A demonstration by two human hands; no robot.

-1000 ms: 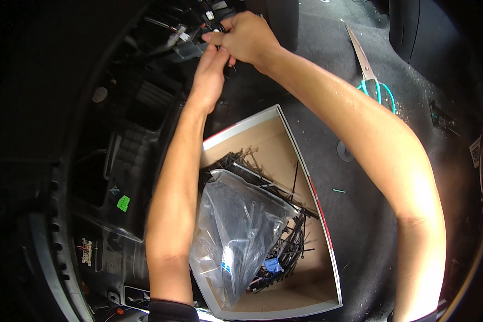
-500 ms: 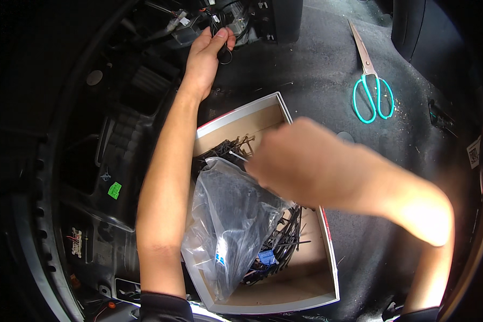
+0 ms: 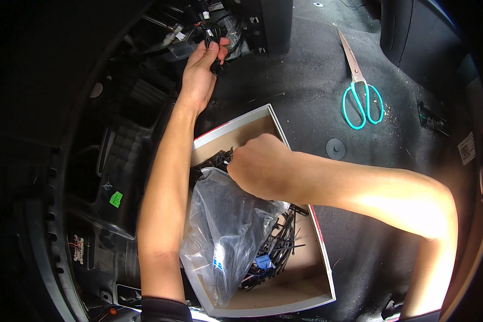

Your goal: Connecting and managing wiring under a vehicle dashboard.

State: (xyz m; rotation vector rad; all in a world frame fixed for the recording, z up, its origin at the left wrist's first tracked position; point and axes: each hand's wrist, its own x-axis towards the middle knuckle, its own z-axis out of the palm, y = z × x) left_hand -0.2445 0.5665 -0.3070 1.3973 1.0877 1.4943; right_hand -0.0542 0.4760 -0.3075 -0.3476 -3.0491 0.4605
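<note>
At the upper left my left hand [image 3: 201, 72] is closed round a bundle of thin black cable [image 3: 212, 33], beside exposed wiring. My right hand [image 3: 260, 166] is curled over an open cardboard box [image 3: 306, 292], at the top of a clear plastic bag [image 3: 225, 225]. Its fingers point down and are hidden by the back of the hand, so what they hold cannot be seen. Black cable ties [image 3: 285, 241] lie in the box beside and under the bag, with a small blue tag [image 3: 264, 262] among them.
Scissors with turquoise handles [image 3: 363, 104] lie on the dark vehicle floor to the right of the box. A round black plug [image 3: 335, 148] sits in that floor. Left of my arm is a black trim panel with a green sticker [image 3: 116, 199]. A black seat part [image 3: 413, 37] stands far right.
My right hand has moved left and down toward the bag's top. A thin pale strip seen beside it earlier is out of sight. My left hand keeps its hold on the cable; the view shifted slightly.
</note>
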